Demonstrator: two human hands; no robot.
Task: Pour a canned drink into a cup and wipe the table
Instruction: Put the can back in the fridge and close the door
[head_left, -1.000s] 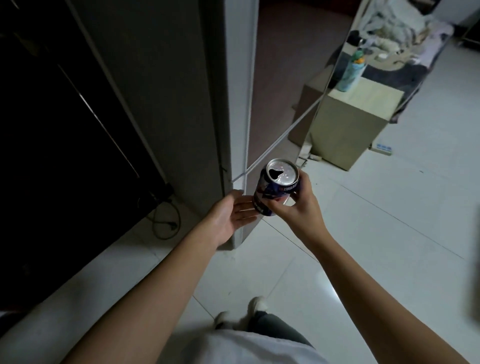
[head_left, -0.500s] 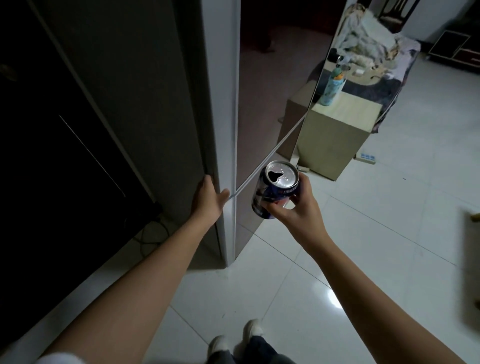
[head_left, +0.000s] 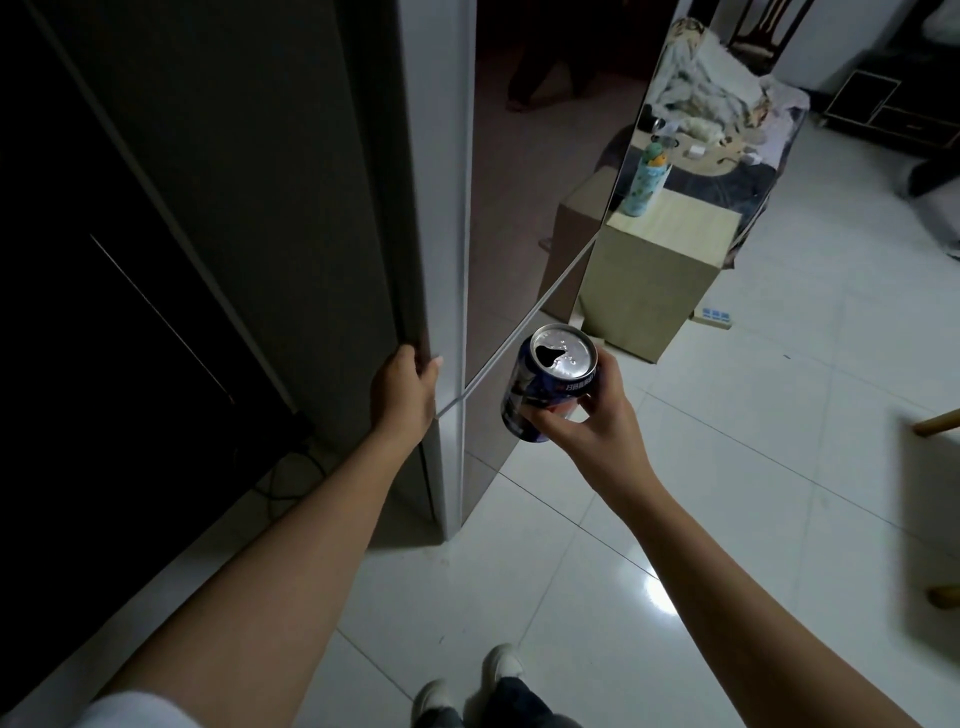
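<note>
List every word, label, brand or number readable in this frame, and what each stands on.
Blue aluminium drink can, held in the right hand: white print along its upper band, too blurred to read.
Light-blue patterned bottle on the beige cabinet: print too small to read.
Nothing else legible.

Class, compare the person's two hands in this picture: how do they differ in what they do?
The left hand grips the edge of the grey door; the right hand holds the opened blue can. The left hand grips a fixed thing, while the right hand carries a loose thing in the air. Both arms reach forward, bare.
</note>
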